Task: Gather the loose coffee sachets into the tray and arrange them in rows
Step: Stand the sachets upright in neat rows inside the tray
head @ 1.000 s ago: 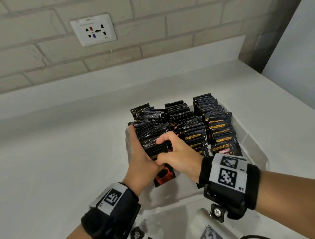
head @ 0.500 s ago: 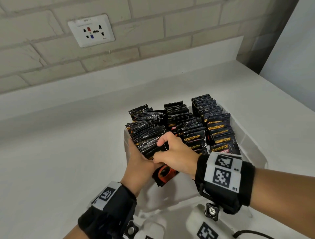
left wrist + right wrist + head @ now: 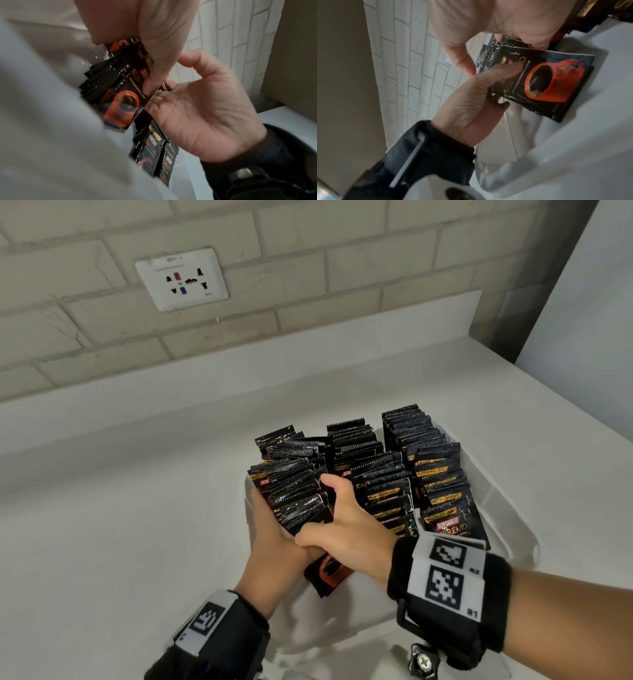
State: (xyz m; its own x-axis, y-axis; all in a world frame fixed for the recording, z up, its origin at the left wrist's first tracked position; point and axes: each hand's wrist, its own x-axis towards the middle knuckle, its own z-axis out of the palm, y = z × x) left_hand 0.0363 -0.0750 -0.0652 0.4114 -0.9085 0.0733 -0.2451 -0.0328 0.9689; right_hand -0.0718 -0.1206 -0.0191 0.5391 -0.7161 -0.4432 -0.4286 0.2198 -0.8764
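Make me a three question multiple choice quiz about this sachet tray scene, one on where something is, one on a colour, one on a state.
1. Where is the wall socket?
A. on the brick wall, above the counter
B. inside the tray
C. on the counter's right edge

2. What colour is the cup printed on the sachets?
A. green
B. red
C. white

3. How do the sachets in the right row of the tray stand?
A. lying flat
B. scattered outside the tray
C. upright on edge

Key: 1 A, it sits among the bricks; 2 B, right wrist view shows it; 3 C, serrated tops point up.
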